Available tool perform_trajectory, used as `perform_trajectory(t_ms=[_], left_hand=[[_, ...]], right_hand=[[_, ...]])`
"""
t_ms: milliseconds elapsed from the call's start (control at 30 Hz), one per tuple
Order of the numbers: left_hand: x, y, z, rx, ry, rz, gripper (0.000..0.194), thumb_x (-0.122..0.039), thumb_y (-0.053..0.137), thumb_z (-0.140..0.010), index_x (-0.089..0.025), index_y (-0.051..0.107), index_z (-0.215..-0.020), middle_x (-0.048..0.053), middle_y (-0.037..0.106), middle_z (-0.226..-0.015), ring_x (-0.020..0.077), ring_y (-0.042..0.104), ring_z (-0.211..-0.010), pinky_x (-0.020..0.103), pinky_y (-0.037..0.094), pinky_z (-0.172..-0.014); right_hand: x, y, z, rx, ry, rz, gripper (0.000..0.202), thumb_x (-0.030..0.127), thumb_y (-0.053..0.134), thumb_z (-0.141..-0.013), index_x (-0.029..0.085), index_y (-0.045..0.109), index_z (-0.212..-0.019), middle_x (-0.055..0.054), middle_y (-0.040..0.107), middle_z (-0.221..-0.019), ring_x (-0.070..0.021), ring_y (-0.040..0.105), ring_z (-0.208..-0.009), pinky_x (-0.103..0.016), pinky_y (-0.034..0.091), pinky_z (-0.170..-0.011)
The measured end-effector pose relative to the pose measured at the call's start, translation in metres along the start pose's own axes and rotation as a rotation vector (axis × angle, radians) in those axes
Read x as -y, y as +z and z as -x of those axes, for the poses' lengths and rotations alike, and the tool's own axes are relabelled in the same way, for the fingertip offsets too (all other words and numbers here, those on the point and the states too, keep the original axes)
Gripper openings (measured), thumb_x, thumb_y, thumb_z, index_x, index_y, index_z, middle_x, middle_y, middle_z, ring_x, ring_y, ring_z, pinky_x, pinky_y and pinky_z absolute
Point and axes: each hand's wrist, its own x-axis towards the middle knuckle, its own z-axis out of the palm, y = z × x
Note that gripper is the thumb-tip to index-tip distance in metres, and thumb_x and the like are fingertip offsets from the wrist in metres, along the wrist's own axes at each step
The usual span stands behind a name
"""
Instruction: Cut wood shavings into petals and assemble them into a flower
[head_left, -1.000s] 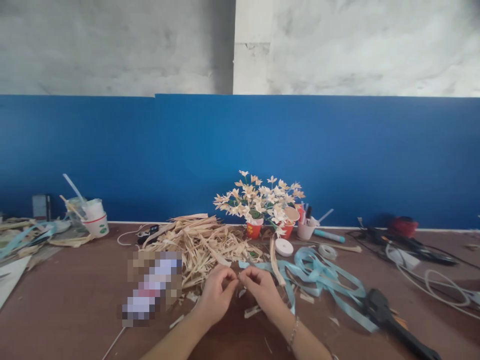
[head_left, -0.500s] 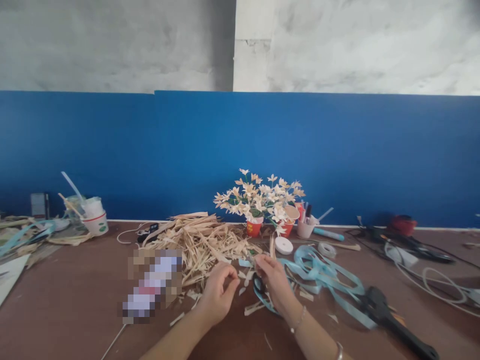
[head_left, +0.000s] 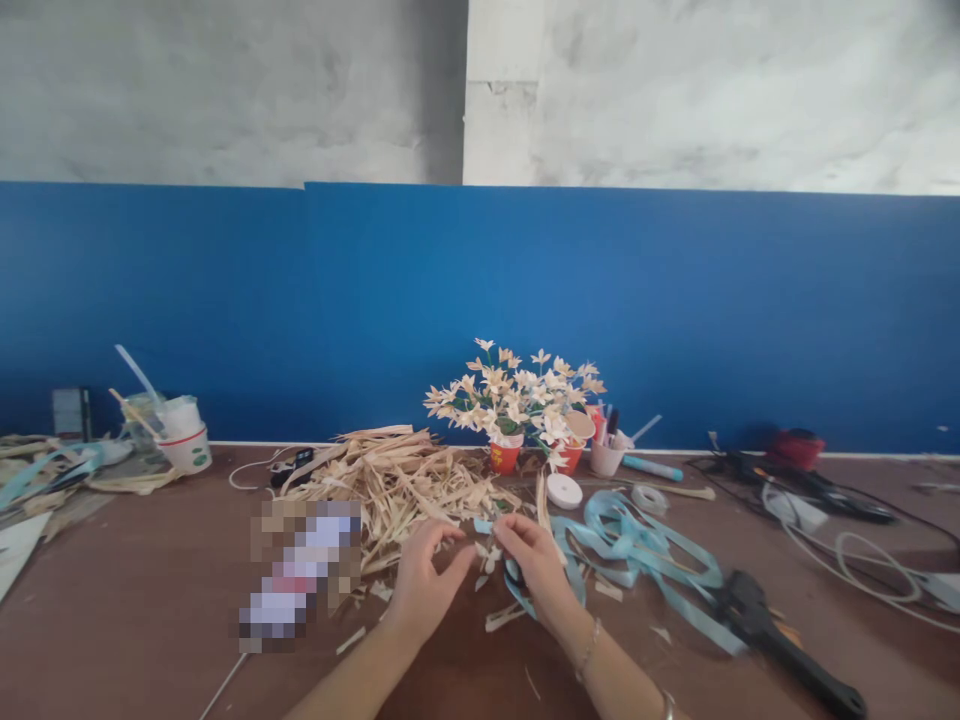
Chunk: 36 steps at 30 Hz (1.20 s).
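Observation:
My left hand [head_left: 426, 580] hovers over the table just in front of a heap of dry straw-coloured husk strips [head_left: 420, 480]. Its thumb and fingers are apart, with nothing visible between them. Close by on the right, my right hand [head_left: 534, 562] has thumb and fingertips pinched together; whatever they hold is too small to make out. Pale cut scraps [head_left: 491, 557] lie between the hands. Under the right hand, a dark handle-like piece and a loop of light blue ribbon [head_left: 626, 535] are partly covered.
Pale flowers [head_left: 517, 395] stand in red cups [head_left: 505, 456] at the back. A white round spool [head_left: 564, 490], a tape roll [head_left: 649, 499] and a pen cup [head_left: 606, 458] sit nearby. A black tool [head_left: 780, 640] and cables lie right; a blurred-out object [head_left: 300, 575] lies left.
My left thumb and fingers have spread apart from a closer curl. My right hand has shifted slightly left and stays pinched. The whole view has moved slightly.

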Motion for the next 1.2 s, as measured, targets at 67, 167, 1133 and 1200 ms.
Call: perform_trajectory(t_ms=[67, 167, 1133, 1200], left_hand=[[-0.002, 0.001, 0.002, 0.056, -0.021, 0.006, 0.016, -0.032, 0.064, -0.069, -0.020, 0.062, -0.078, 0.005, 0.064, -0.081, 0.0216, 0.058, -0.081, 0.035, 0.044, -0.076], [-0.002, 0.004, 0.004, 0.099, -0.053, 0.008, 0.010, -0.028, 0.064, -0.068, -0.019, 0.064, -0.074, 0.003, 0.064, -0.075, 0.0201, 0.058, -0.074, 0.032, 0.044, -0.071], [-0.003, 0.008, 0.002, 0.250, -0.172, 0.142, 0.023, -0.036, 0.054, -0.072, -0.017, 0.061, -0.062, 0.001, 0.061, -0.059, 0.0163, 0.054, -0.059, 0.025, 0.041, -0.057], [-0.002, 0.009, 0.002, 0.272, -0.183, 0.160, 0.023, -0.036, 0.054, -0.072, -0.017, 0.061, -0.060, 0.000, 0.060, -0.056, 0.0156, 0.053, -0.056, 0.025, 0.040, -0.056]], right_hand=[[-0.001, 0.003, 0.002, 0.021, -0.037, 0.030, 0.035, 0.048, 0.068, -0.063, 0.016, 0.054, -0.059, 0.004, 0.044, -0.054, -0.0082, 0.039, -0.052, -0.020, 0.033, -0.050], [-0.005, 0.003, 0.003, 0.043, -0.056, 0.066, 0.034, 0.049, 0.065, -0.066, 0.016, 0.055, -0.062, 0.004, 0.046, -0.056, -0.0091, 0.042, -0.053, -0.020, 0.036, -0.050], [0.009, 0.008, 0.007, -0.029, -0.241, 0.471, 0.018, 0.025, 0.060, -0.069, 0.016, 0.053, -0.054, 0.004, 0.049, -0.056, -0.0103, 0.045, -0.057, -0.022, 0.035, -0.056], [0.016, 0.009, 0.008, -0.006, -0.256, 0.558, 0.018, 0.024, 0.059, -0.069, 0.016, 0.054, -0.054, 0.003, 0.050, -0.057, -0.0104, 0.047, -0.057, -0.021, 0.036, -0.056]])
